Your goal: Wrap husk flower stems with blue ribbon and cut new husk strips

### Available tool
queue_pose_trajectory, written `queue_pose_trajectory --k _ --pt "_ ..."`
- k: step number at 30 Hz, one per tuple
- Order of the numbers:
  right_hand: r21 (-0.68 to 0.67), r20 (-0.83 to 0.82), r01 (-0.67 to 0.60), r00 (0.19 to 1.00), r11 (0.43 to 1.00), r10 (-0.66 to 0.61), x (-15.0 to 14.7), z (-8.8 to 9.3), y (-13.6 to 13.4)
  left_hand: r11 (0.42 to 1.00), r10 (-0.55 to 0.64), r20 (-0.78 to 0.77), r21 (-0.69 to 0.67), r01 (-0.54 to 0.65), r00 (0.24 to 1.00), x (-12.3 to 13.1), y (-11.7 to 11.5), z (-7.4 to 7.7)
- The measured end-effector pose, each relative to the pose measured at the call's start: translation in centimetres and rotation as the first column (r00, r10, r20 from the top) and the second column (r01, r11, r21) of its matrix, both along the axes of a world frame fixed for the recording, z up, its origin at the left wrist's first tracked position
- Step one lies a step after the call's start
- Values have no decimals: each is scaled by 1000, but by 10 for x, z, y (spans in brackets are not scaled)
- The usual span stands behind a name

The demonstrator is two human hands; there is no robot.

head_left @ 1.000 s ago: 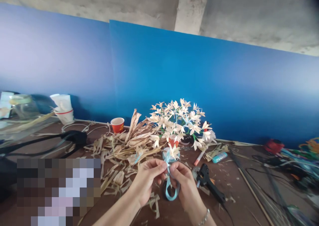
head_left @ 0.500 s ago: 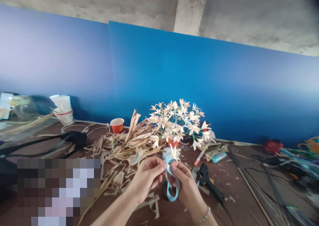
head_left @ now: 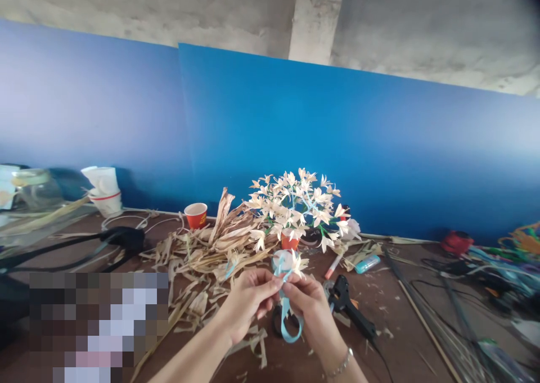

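Observation:
My left hand and my right hand meet at the middle of the table, fingertips pinched close together. Between them runs a light blue ribbon, and a loop of it hangs below my right fingers. A single cream flower rises just above my right fingertips; its stem is hidden by the fingers. Behind the hands lies a roll of blue ribbon. Farther back, a bunch of cream flowers stands in a red cup.
Dried corn husks lie heaped left of the flowers. A black glue gun rests right of my hands, near a blue lighter. A red paper cup stands behind. Cables and wires spread on the right.
The fingers of my right hand have shifted slightly up and left along the ribbon, and the flower has tilted a little to the right. The view has shifted slightly.

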State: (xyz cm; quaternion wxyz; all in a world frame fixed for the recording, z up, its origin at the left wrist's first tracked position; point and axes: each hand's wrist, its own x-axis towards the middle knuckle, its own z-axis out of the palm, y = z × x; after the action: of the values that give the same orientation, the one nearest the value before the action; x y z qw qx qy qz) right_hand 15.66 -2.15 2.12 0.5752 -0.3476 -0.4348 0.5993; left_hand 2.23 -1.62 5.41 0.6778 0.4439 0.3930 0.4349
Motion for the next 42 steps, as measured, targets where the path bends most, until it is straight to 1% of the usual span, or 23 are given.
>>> queue_pose_trajectory --k 3,6,9,11,13,14,16,18,20,21,22,24,26,27,28,29,31,34,36,39,40,41,42 --pt "79 104 79 991 994 -87 2 0 1 998 32 -64 56 -28 997 0 2 0" --pt "174 161 130 974 976 -158 2 0 2 998 20 -93 58 -15 995 -1 5 1" --pt "194 147 131 976 972 -161 3 -2 3 999 -41 -24 -24 41 999 -4 8 0" --pt "147 65 117 990 982 -128 2 -5 3 983 -100 88 -143 111 991 -7 11 -2" --pt "91 -42 81 996 993 -77 1 -7 3 927 -187 253 -275 256 949 -9 14 -6" --pt "71 -87 57 995 996 -51 1 -8 2 882 -234 350 -316 349 907 -10 15 -9" --pt "43 -156 25 988 999 -18 1 -7 1 784 -294 535 -339 520 792 -10 16 -13" --pt "9 -198 3 980 1000 -1 1 -4 -1 709 -306 652 -329 623 693 -9 15 -16" --pt "-30 -217 -9 976 1000 2 3 -2 -2 672 -314 682 -332 662 661 -8 13 -18" --pt "-40 -218 -7 976 999 -2 4 -1 -2 681 -317 664 -337 650 677 -7 12 -17" --pt "-42 -212 -2 977 999 -7 5 0 -2 713 -318 622 -341 613 715 -6 11 -16" --pt "-27 -192 27 981 999 -32 6 0 0 839 -289 467 -297 456 835 -4 8 -12" --pt "-24 -163 61 985 998 -64 6 -2 3 956 -212 247 -149 253 945 -2 5 -7" --pt "-31 -149 75 986 997 -79 6 -3 4 982 -172 134 -53 180 976 -1 3 -4" --pt "-37 -140 89 986 995 -94 5 -5 5 991 -133 29 38 132 991 0 1 -3" --pt "-41 -137 101 985 994 -106 5 -6 6 987 -88 -65 126 96 994 1 0 -2" --pt "-41 -132 110 985 993 -115 4 -9 7 956 16 -225 287 51 974 2 -2 -3" --pt "-29 -122 119 985 992 -122 2 -11 7 878 193 -399 478 24 897 3 0 -8" --pt "-22 -114 129 985 991 -131 1 -11 7 817 310 -464 577 18 830 2 0 -10" --pt "-16 -108 162 981 987 -163 1 -10 8 681 490 -461 733 5 740 -2 -9 -8" --pt "-19 -118 177 977 984 -178 2 -10 8 633 523 -441 774 14 730 -2 -15 -7" --pt "-25 -137 190 972 981 -192 2 -9 8 617 512 -441 786 41 737 -2 -22 -6" --pt "-36 -161 201 966 979 -204 2 -8 7 638 441 -468 764 100 765 -1 -28 -6"
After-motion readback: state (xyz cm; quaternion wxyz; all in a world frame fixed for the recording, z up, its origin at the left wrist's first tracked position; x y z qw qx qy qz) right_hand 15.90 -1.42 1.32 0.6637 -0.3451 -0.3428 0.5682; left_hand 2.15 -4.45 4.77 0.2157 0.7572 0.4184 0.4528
